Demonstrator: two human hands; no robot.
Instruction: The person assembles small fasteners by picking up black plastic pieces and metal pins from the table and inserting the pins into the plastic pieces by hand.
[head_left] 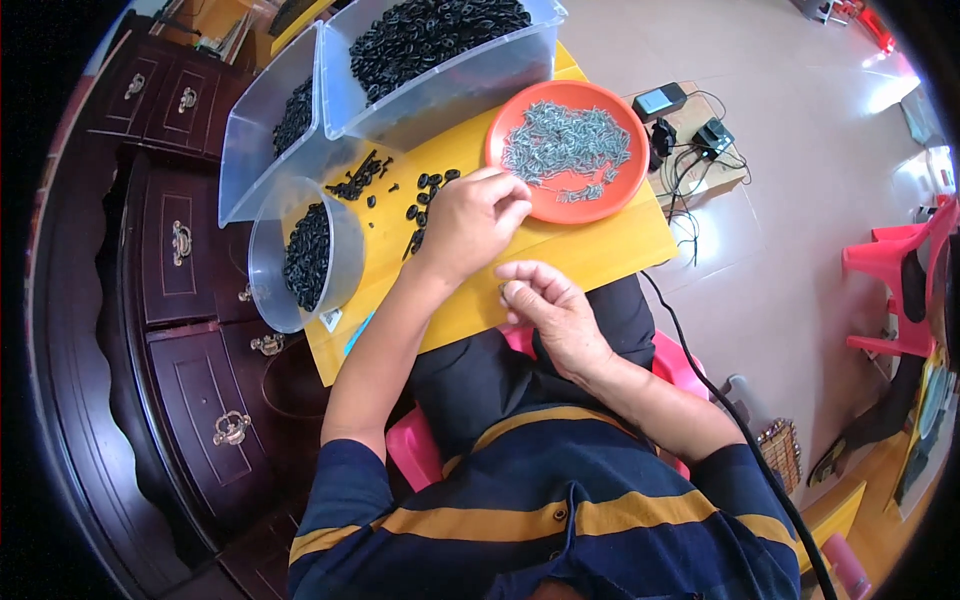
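My left hand (pixel 478 218) is over the yellow table by the near left rim of an orange plate (pixel 505 107). Its thumb and fingertips are pinched together, and whatever they hold is too small to make out. On the plate lies a pile of small silvery screws (pixel 565 140). My right hand (pixel 555 312) hovers at the table's near edge, thumb pressed to the index finger around something tiny and dark that I cannot name. Left of my left hand lie several loose black oval rings (pixel 423 198) and a heap of slim black parts (pixel 358 178).
Two clear plastic bins (pixel 445 75) (pixel 262 165) of black parts stand at the back left, a round clear tub (pixel 345 240) nearer. Dark wooden drawers (pixel 195 240) flank the left. Right of the yellow table (pixel 590 245), a box (pixel 700 180) carries devices and cables. A black cable (pixel 715 385) runs beside me.
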